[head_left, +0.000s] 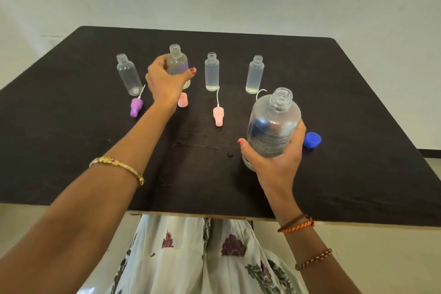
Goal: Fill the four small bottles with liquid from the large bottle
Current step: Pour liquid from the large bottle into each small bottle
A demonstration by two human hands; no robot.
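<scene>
a person's right hand (274,157) wraps the large clear plastic bottle (274,124), uncapped and tipped slightly left, at the near right of the dark table (71,126). the left hand (164,81) curls round the second small clear bottle from the left (177,62), which stands upright in the far row, well left of and beyond the big bottle's mouth. the pour, by this reading, must travel leftward and away. the two small frosted bottles (212,71) to the right seem to hold a little liquid, though the level is hard to read. the blue cap (312,140) lies just right of the right hand.
</scene>
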